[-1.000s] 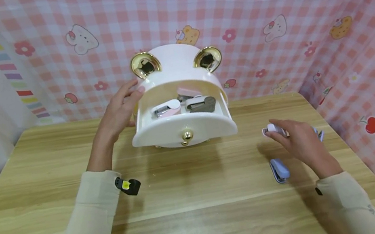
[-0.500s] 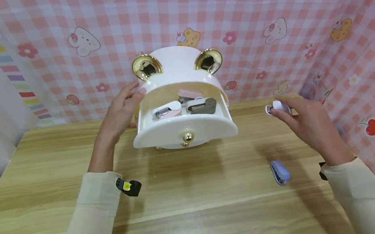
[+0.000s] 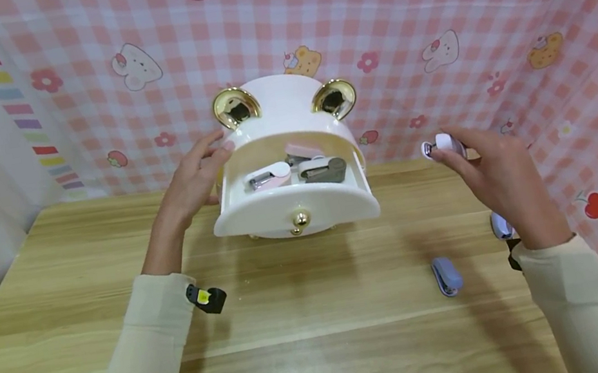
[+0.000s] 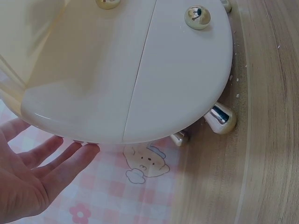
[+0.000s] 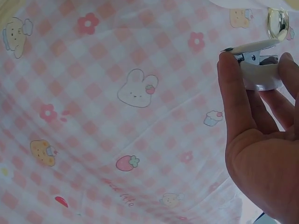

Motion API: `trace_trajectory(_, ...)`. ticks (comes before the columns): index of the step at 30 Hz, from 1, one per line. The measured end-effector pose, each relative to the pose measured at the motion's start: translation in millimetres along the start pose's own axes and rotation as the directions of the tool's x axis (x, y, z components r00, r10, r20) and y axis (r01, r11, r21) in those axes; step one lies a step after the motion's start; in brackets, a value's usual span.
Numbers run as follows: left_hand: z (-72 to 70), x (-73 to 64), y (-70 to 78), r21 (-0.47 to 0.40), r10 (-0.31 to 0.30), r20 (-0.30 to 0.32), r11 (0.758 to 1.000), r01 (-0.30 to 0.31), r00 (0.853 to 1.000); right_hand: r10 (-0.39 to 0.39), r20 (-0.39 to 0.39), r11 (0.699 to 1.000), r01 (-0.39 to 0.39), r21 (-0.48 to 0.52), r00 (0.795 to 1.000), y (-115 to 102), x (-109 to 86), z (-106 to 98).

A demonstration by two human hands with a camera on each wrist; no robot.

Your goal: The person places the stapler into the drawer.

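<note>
A small lilac-and-white stapler (image 3: pixel 447 142) is pinched between the thumb and fingers of my right hand (image 3: pixel 510 182), held above the right side of the table. In the right wrist view, the stapler (image 5: pixel 260 77) shows its pale body and metal parts. My left hand (image 3: pixel 188 188) touches the left side of a white frog-like cabinet (image 3: pixel 285 100), its fingers extended in the left wrist view. The cabinet's upper drawer (image 3: pixel 262 212) is pulled out. Inside lie a white-and-pink stapler (image 3: pixel 275 174), a grey stapler (image 3: pixel 327 171) and a pink stapler (image 3: pixel 303 149).
On the wooden table (image 3: pixel 324 345), a blue stapler (image 3: pixel 447 276) lies right of centre. Another bluish stapler (image 3: pixel 500 225) sits partly hidden beside my right wrist. Checked pink cloth (image 3: pixel 367 25) hangs behind the table and along its right side.
My right hand has lifted the lilac-and-white stapler up and slightly to the right, away from the table. The left hand and cabinet have stayed in place.
</note>
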State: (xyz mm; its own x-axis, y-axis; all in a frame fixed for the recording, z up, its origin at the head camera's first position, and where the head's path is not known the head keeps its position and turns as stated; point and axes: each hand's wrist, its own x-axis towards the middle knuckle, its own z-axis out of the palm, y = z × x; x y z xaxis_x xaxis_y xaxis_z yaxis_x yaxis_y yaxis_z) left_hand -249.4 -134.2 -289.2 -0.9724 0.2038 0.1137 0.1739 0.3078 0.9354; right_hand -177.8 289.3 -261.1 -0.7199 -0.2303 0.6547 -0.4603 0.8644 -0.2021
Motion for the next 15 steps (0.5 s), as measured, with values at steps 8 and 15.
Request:
trace_trajectory(8,0.8,1.8,-2.9,0.006,0.000,-0.004,1.000,0.000,1.000,0.002,0.016,1.000,-0.002,0.026,1.000,-14.0,12.7,-3.4)
trace_trajectory(15,0.1,3.6,-5.9,-0.001,0.006,-0.010,1.000,-0.006,1.000,-0.046,0.002,0.992,0.045,0.115,0.999,-33.3,24.9,2.8)
